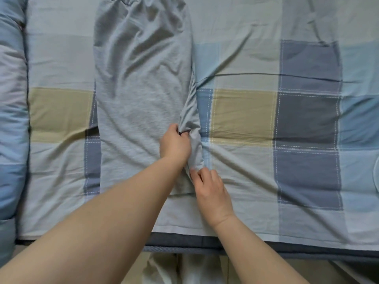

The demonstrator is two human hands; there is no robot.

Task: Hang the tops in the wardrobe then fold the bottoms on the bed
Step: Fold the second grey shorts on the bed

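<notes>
A pair of light grey trousers (139, 95) lies lengthwise on the checked bedspread (256, 119), waistband at the far edge and legs pointing toward me. My left hand (175, 142) pinches a bunched fold of grey fabric along the trousers' right side. Just below it, my right hand (209, 187) grips the same raised fold near the hem. The fabric between both hands stands up in a ridge.
A rolled light-blue duvet (12, 119) runs along the left side of the bed. The bed's near edge (266, 245) crosses the bottom, with floor and my pale trouser legs (174, 271) below it. A pale round object (377, 173) peeks in at the right edge.
</notes>
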